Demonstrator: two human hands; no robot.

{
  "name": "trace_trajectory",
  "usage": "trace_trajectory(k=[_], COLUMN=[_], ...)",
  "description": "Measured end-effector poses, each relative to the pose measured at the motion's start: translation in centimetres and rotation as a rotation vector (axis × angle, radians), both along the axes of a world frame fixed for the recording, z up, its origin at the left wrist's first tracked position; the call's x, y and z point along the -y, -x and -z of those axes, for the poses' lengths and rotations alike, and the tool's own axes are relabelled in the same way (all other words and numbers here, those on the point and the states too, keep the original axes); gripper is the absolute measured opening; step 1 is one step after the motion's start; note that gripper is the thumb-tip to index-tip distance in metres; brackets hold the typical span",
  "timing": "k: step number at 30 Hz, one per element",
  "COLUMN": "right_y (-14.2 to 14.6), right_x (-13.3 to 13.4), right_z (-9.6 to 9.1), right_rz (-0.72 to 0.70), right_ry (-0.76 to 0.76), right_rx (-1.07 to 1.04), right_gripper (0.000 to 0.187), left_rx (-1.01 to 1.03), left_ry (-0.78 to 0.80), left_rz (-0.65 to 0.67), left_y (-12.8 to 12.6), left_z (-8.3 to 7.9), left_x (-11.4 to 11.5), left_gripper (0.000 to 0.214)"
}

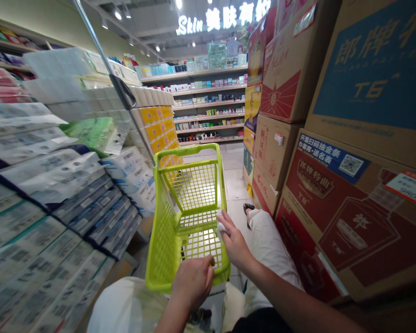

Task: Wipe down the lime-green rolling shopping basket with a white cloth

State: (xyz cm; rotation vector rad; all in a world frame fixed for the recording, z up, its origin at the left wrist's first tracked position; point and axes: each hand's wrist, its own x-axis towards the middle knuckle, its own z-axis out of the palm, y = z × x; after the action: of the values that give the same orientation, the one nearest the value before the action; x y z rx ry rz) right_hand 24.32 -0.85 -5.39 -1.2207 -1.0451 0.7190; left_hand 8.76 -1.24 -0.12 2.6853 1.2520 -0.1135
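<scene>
A lime-green plastic shopping basket with a mesh of square holes stands between my knees, with nothing visible lying in it. My left hand is closed in a fist over the basket's near rim; its curled fingers are largely hidden from above. On the right side wall, my right hand pinches a crumpled white tissue and presses it to the rim. A thin metal pole with a dark grey loop on it slants down to the basket's far left corner.
Cardboard cartons are stacked high close on my right. Packs of paper tissue pile up on the left, a green pack among them. Tiled floor leads to shelves of small products ahead.
</scene>
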Motion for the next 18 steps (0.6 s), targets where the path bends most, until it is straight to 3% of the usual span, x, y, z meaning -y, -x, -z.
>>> trace_trajectory(k=[3,6,14,18], right_y=[0.9,0.5,-3.5,-3.4], right_x=[2.8,2.5,-8.0,-9.2], right_z=[0.8,0.8,-3.2,-3.4], right_rz=[-0.028,-0.043,0.017,0.059], right_ry=[-0.019,-0.02,0.055,0.035], right_rx=[0.006,0.012,-0.023,0.001], right_gripper=[0.043,0.043,0.039,0.04], left_rx=[-0.009,0.011,-0.012,-0.012], left_ry=[-0.003,-0.002,0.006,-0.003], left_rz=[0.006,-0.002,-0.004,-0.002], left_y=[-0.1,-0.2,-0.1,0.0], left_z=[-0.2,-0.3,0.0,0.2], left_x=[0.1,0.2,0.0,-0.1], left_gripper=[0.032,0.031,0.031,0.032])
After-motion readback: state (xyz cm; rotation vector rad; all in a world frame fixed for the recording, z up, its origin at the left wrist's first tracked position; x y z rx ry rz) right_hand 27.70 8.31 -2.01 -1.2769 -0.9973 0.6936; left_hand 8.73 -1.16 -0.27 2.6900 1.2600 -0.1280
